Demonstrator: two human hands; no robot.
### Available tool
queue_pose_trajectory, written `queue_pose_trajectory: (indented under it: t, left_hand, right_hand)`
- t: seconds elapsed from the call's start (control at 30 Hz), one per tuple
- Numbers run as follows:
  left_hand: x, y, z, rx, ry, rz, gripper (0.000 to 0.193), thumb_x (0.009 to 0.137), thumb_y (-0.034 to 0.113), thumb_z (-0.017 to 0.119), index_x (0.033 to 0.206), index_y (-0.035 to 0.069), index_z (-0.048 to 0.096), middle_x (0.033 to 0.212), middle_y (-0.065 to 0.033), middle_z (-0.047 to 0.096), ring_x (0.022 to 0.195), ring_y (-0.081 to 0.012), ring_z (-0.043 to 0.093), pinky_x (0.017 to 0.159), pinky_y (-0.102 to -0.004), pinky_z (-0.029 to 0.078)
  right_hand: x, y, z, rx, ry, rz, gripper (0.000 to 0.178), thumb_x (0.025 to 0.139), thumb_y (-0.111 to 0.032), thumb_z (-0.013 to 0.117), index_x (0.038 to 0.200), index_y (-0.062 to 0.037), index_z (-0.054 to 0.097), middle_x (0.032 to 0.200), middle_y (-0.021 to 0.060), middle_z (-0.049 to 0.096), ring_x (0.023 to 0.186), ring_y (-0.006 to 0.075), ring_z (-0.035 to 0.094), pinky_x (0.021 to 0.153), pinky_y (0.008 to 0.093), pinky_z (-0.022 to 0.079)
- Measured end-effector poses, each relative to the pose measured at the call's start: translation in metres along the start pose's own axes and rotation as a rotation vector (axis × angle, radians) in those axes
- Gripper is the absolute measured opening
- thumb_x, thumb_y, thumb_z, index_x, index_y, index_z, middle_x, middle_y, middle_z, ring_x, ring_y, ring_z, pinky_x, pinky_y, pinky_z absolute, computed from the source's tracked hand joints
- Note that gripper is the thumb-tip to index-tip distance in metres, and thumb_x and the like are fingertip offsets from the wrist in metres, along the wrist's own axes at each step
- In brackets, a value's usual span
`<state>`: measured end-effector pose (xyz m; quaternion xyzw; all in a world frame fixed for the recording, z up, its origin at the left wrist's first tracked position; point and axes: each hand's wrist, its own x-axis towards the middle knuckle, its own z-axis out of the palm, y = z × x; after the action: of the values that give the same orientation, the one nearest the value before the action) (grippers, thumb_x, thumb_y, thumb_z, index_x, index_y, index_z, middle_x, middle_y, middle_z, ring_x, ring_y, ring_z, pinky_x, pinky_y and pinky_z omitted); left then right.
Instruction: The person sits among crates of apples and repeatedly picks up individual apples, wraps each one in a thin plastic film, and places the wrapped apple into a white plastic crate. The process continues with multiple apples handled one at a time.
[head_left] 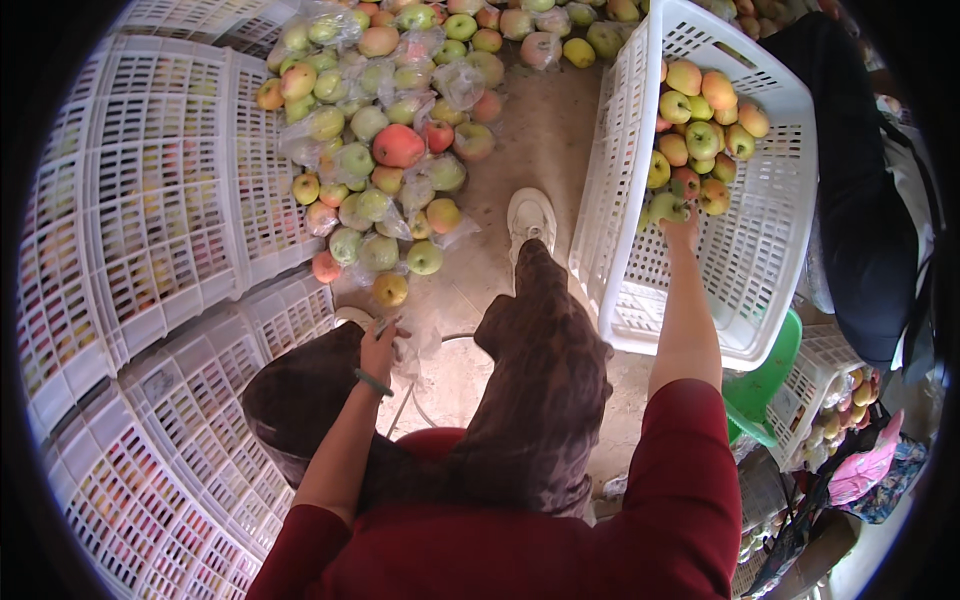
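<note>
My right hand (681, 232) reaches into a white plastic crate (740, 270) and is closed on a green apple (668, 208) at the near side of a pile of red, yellow and green apples (702, 140). Low over the floor, by my left knee, my left hand (378, 350) is closed on a thin clear plastic bag (418, 355), which hangs crumpled beside the fingers. Ahead of that hand many apples (357, 160) lie heaped on the ground, a good part of them wrapped in clear bags. A large red apple (398, 146) stands out among them.
Stacked white crates (165, 170) full of apples wall off the left side. My shoe (531, 215) rests on the floor between the heap and the crate. On the right are a green basin (765, 390), another apple crate (800, 395) and a person's dark-clothed leg (860, 220).
</note>
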<state>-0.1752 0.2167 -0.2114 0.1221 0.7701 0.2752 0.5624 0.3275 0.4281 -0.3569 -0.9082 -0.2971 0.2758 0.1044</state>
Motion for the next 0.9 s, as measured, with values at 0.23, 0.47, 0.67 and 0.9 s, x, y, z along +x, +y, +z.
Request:
queue_pose_trajectory:
  t: [0.23, 0.47, 0.67, 0.9]
  left_hand:
    - [-0.017, -0.003, -0.01, -0.351, -0.073, -0.022, 0.025, 0.09, 0.015, 0.045, 0.109, 0.002, 0.056, 0.081, -0.0108, 0.063, 0.049, -0.0101, 0.046, 0.045, -0.0232, 0.039]
    - [-0.038, 0.005, -0.021, -0.613, -0.209, 0.041, 0.022, 0.088, 0.011, 0.045, 0.106, 0.005, 0.056, 0.089, -0.0101, 0.062, 0.07, -0.017, 0.054, 0.067, -0.0323, 0.048]
    - [-0.049, 0.004, -0.026, -0.753, -0.253, 0.126, 0.016, 0.088, 0.009, 0.05, 0.102, 0.005, 0.056, 0.091, -0.0069, 0.06, 0.073, -0.0169, 0.057, 0.066, -0.031, 0.05]
    - [-0.073, 0.008, -0.034, -0.77, -0.284, 0.299, 0.017, 0.085, 0.01, 0.056, 0.102, 0.006, 0.058, 0.087, -0.0037, 0.06, 0.075, -0.0144, 0.058, 0.064, -0.029, 0.048]
  right_hand:
    - [-0.049, -0.007, -0.056, 0.38, -0.14, 0.126, 0.056, 0.075, -0.001, 0.061, 0.128, -0.013, 0.046, 0.111, 0.0106, 0.054, 0.068, 0.0184, 0.056, 0.055, 0.0317, 0.051]
    - [-0.136, -0.037, -0.125, 0.774, -0.222, -0.113, 0.051, 0.074, 0.004, 0.058, 0.123, -0.001, 0.044, 0.097, 0.0085, 0.054, 0.076, 0.0148, 0.055, 0.07, 0.031, 0.052]
    - [-0.255, -0.102, -0.18, 0.96, -0.417, -0.38, 0.029, 0.081, -0.002, 0.058, 0.11, -0.0021, 0.053, 0.095, 0.0047, 0.058, 0.082, 0.0149, 0.059, 0.073, 0.028, 0.051]
    - [-0.379, -0.146, -0.161, 0.604, -0.672, -0.886, 0.019, 0.081, -0.002, 0.06, 0.1, -0.004, 0.06, 0.082, 0.0009, 0.06, 0.072, 0.0082, 0.056, 0.063, 0.0218, 0.046]
